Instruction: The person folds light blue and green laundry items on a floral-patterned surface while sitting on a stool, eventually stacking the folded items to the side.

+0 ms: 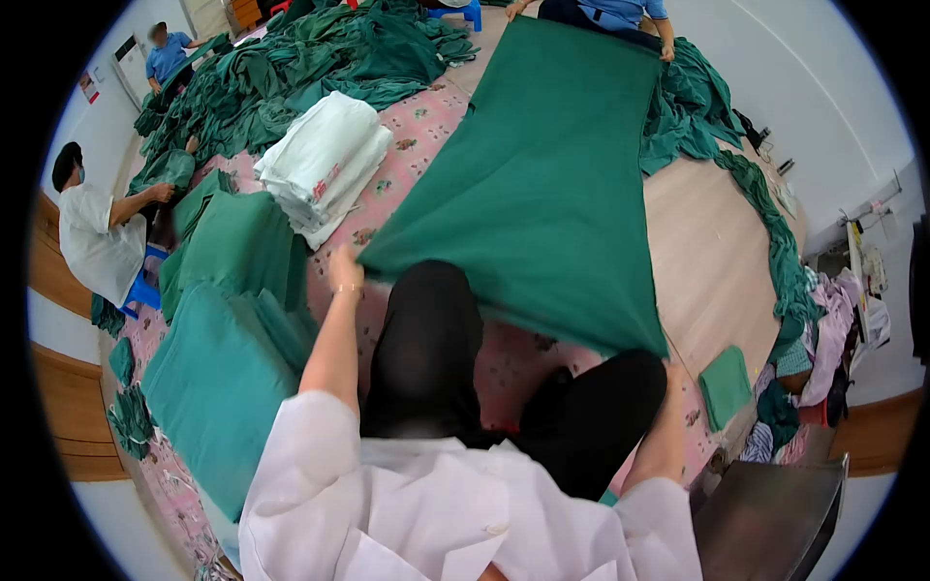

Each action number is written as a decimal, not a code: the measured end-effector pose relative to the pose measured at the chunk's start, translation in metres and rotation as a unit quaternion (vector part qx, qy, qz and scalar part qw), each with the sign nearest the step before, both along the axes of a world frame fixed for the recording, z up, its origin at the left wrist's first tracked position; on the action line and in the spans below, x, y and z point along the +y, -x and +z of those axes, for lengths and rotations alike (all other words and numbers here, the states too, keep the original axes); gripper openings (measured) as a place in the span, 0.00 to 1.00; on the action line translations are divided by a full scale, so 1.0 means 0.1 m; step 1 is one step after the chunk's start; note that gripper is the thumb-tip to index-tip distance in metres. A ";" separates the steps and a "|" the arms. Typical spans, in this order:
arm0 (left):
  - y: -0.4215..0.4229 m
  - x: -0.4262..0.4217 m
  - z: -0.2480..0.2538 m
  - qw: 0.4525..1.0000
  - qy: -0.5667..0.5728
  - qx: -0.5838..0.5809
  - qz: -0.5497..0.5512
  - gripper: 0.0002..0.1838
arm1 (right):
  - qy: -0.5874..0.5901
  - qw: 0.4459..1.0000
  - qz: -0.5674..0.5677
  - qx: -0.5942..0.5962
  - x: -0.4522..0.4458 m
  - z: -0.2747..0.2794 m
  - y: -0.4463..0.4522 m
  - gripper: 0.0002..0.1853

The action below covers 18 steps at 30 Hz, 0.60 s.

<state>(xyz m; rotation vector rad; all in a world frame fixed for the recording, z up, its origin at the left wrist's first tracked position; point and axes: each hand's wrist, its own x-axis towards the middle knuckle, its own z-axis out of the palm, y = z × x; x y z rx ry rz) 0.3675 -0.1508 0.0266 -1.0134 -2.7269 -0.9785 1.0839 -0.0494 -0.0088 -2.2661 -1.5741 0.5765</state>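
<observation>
A large green cloth sheet (552,165) is stretched between me and a person in blue at the far side, whose two hands hold its far corners. My left hand (346,269) is closed on the near left corner, beside my left knee. At the near right corner, my right hand (674,376) grips the cloth by my right knee; its fingers are partly hidden. The near edge sags a little above the floor between the two corners.
Folded green cloth stacks (232,242) and a white folded stack (320,160) stand to my left. Loose green cloth (387,58) is heaped behind them. Two other people sit at left. A small folded green cloth (725,387) and a metal box (770,513) lie at right.
</observation>
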 end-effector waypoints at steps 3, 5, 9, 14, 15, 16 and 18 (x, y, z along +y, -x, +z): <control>0.03 -0.13 -0.66 0.993 0.033 -0.107 0.025 0.06 | 0.066 0.997 0.005 -0.036 -0.07 -0.44 0.13 0.18; -0.01 -0.19 -0.86 0.991 0.083 -0.102 0.005 0.06 | 0.102 0.993 0.009 -0.055 -0.06 -0.64 0.16 0.18; -0.14 -0.07 -0.93 0.968 0.238 0.021 -0.071 0.06 | 0.157 0.984 0.014 -0.080 -0.11 -0.96 0.16 0.17; -0.16 0.09 -1.19 0.928 0.353 0.051 -0.110 0.10 | 0.179 0.972 0.006 -0.152 -0.38 -1.78 -0.07 0.17; -0.17 0.09 -1.27 0.924 0.371 0.041 -0.090 0.11 | 0.196 0.968 0.007 -0.156 -0.39 -1.77 -0.03 0.17; -0.18 0.04 -1.34 0.929 0.354 0.059 -0.092 0.09 | 0.189 0.974 0.002 -0.125 -0.39 -1.73 0.02 0.18; -0.11 -0.08 -1.50 0.965 0.259 -0.003 -0.050 0.08 | 0.177 0.982 -0.032 -0.049 -0.35 -1.54 0.02 0.17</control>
